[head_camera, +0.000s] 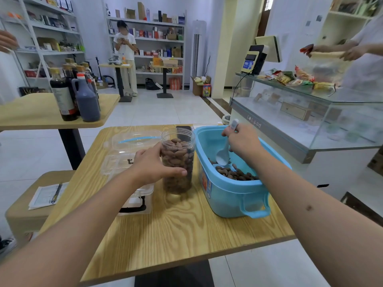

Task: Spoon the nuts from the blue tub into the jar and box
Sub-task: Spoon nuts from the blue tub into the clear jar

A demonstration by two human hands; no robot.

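A clear plastic jar [178,146], nearly full of brown nuts, stands upright on the wooden table [176,228]. My left hand [153,165] wraps around its left side. To its right sits the blue tub [232,193] with a layer of nuts [238,174] in the bottom. My right hand [242,141] holds a pale spoon [222,156] by the handle, bowl down inside the tub just above the nuts. A clear plastic box [132,160] with an open lid lies left of the jar, partly hidden by my left hand.
Dark sauce bottles [76,96] stand on a second table at the left. A glass counter [310,112] runs along the right, where a person handles packets. Another person stands by the far shelves. Papers with a pen [49,194] lie on a low stool at the left.
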